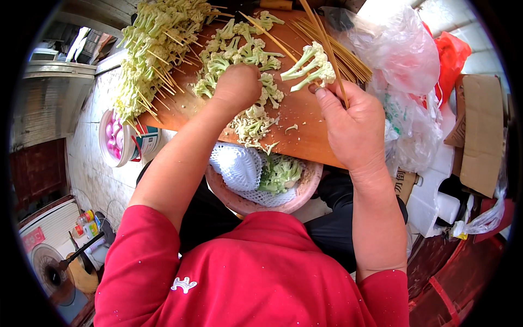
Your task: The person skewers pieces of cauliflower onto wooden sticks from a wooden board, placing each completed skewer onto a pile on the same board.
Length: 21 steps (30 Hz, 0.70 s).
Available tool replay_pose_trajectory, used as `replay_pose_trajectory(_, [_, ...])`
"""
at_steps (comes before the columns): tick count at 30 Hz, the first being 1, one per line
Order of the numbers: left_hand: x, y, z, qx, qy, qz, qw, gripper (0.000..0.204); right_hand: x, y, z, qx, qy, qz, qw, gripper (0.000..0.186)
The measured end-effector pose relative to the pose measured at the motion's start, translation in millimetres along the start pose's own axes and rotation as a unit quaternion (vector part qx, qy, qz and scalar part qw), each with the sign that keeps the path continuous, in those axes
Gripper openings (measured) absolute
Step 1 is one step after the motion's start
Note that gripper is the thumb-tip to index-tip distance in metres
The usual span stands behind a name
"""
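Note:
My right hand (351,120) is closed around long bamboo skewers (328,46), and pale cauliflower pieces (313,66) are threaded on a skewer by its thumb. Over a pile of loose cauliflower florets (239,46) on the orange-brown board (305,133), my left hand (239,84) is curled shut. Its fingertips are hidden, so what they grip cannot be made out. Small cauliflower crumbs (253,128) lie by the board's near edge. A big heap of skewered cauliflower (150,60) rests at the far left, sticks pointing right and toward me.
More bamboo skewers (346,54) lie at the board's right. Beneath its near edge, a pink basin (231,199) holds white netting and a cauliflower head (282,175). A bucket (109,150) with pink contents stands left. Plastic bags (408,60) and cardboard (482,133) crowd the right.

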<state>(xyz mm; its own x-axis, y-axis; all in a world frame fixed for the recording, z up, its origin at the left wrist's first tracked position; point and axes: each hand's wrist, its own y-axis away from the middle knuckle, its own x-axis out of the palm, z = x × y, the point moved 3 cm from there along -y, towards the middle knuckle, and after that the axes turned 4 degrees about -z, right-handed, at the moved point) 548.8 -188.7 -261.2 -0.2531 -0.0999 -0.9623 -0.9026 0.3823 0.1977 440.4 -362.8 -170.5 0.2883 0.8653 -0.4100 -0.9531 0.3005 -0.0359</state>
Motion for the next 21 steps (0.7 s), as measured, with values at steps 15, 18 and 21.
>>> replay_pose_trajectory(15, [-53,17,17,-0.143,0.882,-0.008,0.449,0.019,10,7,4,-0.011,0.028,0.039,0.999,0.021])
replay_pose_trajectory(18, [-55,19,23,-0.137,0.897,0.003,0.419,0.016,12,8,5,-0.021,0.045,0.038,0.998,0.021])
replay_pose_trajectory(21, [-62,21,25,-0.125,0.899,-0.008,0.420,0.016,13,9,6,0.017,0.061,0.081,0.995,0.016])
